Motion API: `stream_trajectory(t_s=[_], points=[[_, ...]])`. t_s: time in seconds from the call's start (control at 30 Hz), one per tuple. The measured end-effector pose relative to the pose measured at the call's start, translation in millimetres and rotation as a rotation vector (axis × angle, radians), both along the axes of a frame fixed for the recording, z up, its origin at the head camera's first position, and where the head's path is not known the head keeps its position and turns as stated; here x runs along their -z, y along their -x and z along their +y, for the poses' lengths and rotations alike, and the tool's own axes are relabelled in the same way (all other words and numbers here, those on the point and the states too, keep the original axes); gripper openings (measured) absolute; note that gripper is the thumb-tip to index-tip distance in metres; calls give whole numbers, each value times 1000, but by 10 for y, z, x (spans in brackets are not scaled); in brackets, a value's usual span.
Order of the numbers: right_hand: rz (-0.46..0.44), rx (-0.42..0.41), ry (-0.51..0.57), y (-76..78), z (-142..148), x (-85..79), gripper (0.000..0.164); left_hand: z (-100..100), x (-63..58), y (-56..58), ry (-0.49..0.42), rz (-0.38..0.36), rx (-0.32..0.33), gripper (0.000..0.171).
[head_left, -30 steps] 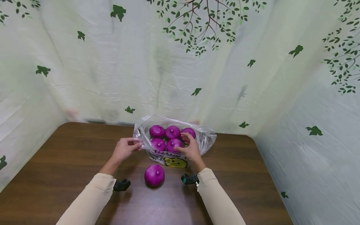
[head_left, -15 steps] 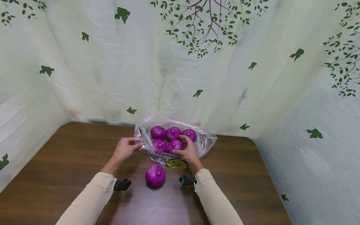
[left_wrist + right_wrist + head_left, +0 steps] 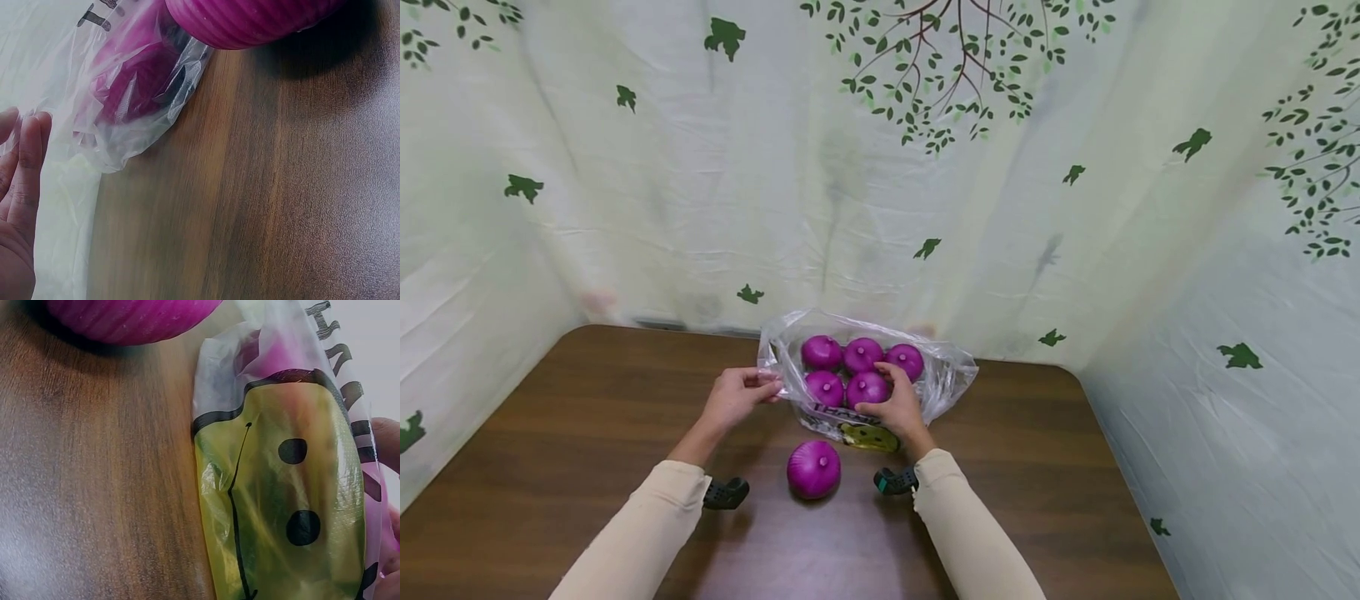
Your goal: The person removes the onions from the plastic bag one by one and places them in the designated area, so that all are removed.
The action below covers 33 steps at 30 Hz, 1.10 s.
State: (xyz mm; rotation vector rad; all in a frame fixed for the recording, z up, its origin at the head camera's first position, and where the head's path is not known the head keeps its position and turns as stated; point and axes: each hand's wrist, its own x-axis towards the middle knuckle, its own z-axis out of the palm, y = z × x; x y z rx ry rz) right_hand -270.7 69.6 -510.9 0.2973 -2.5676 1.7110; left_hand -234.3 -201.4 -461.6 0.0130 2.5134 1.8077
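A clear plastic bag (image 3: 951, 379) with a yellow printed patch stands open at the far side of the table, with several purple-red onions in it. My left hand (image 3: 735, 403) pinches the bag's left edge between thumb and fingers; in the left wrist view the fingers (image 3: 28, 150) show at the left border. My right hand (image 3: 901, 410) reaches into the bag's mouth, thumb and fingers curled round the front right onion (image 3: 865, 389). In the right wrist view only parts of its fingers (image 3: 389, 444) show behind the bag. One loose onion (image 3: 814, 470) lies in front of the bag.
The brown wooden table (image 3: 625, 400) reaches back to a pale curtain (image 3: 850, 167) printed with leaves, which also hangs on the left and right. Dark wrist straps (image 3: 726, 493) sit below both sleeves.
My right hand has moved slightly left and down, from beside the back right onion onto the front right one. My left hand stays on the bag's edge.
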Motion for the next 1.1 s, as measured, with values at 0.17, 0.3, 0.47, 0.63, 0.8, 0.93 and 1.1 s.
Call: stream_trajectory(t_s=[0.17,0.3,0.47,0.63,0.8,0.93,1.1], points=[[-8,-3,-10,9,-16,31,75,2,-15,-4,-5,0,3,31],[0,-13,-15,8,-27,43,75,3,-5,2,-5,-3,1,30],[-8,-8,-18,12,-43,56,74,-10,1,4,20,-6,-8,29],[-10,-4,-38,25,-60,76,75,-14,-9,2,12,-2,-10,29],[-10,-1,-44,30,-75,96,75,-15,-9,3,8,-3,-11,30],[-1,-2,-49,38,-84,115,75,-10,-3,1,17,-6,-18,30],[15,16,-78,57,-80,150,75,3,7,11,5,11,-1,31]])
